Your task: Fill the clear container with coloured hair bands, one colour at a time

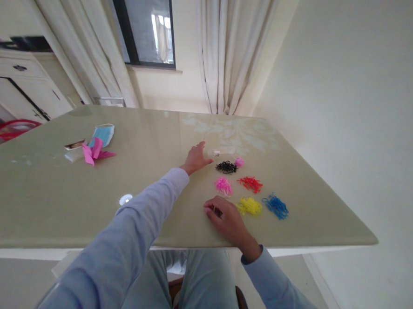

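Observation:
My left hand (195, 159) reaches across the table, thumb and fingers spread, with nothing in it. Just beyond its fingertips lies a clear, long container (223, 152), apart from the hand. A black pile of small rubber bands (227, 167) lies beside a round pink thing (239, 162). Closer to me are piles of pink bands (224, 186), red bands (250, 184), yellow bands (250, 206) and blue bands (276, 206). My right hand (228, 220) rests on the table left of the yellow pile, fingers curled into a pinch; anything inside is hidden.
At the left of the table (157, 143) lie a blue face mask (103, 133), a pink folded paper (95, 152) and a small picture card (75, 145). A white round object (125, 199) sits by my left sleeve. A wall (346, 94) runs along the right.

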{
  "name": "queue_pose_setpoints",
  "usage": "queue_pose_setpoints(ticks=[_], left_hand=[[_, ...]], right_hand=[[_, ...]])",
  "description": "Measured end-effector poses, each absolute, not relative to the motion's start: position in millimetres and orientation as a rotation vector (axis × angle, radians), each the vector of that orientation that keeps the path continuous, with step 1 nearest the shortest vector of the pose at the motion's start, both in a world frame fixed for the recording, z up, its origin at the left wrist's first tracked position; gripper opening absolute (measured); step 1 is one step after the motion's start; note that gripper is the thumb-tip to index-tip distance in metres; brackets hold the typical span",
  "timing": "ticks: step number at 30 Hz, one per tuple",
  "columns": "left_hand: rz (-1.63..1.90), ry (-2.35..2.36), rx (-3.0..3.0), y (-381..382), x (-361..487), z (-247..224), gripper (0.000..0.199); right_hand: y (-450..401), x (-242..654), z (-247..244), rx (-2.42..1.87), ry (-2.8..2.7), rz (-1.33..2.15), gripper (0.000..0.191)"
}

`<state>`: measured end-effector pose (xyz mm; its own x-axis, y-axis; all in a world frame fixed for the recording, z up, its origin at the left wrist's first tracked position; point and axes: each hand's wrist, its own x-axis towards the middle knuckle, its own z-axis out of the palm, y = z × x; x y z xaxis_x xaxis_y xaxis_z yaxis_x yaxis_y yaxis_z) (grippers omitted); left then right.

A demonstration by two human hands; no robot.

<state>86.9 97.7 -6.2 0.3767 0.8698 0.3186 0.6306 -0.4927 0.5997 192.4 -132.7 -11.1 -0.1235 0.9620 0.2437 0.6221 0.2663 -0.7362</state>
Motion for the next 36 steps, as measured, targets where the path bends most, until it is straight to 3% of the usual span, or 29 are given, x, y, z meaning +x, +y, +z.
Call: queue_pose_setpoints(ticks=[7,20,36], left_hand=[[0.877,1.272,2.249,100.1,102.4,-11.1,0.053],[1.642,1.109,2.205,26.5,35.2,31.2,0.046],[1.532,0.885,2.19,13.1,-5.4,5.6,0.049]], right_hand=[[-132.8,192.8,-13.3,-1.406,-1.816,0.633,0.012],[-134.0,192.6,-12.4,-1.43,-1.77,0.658,0.01],[-134.0,190.8,-13.3,-1.454,-1.765,0.575,0.012]])
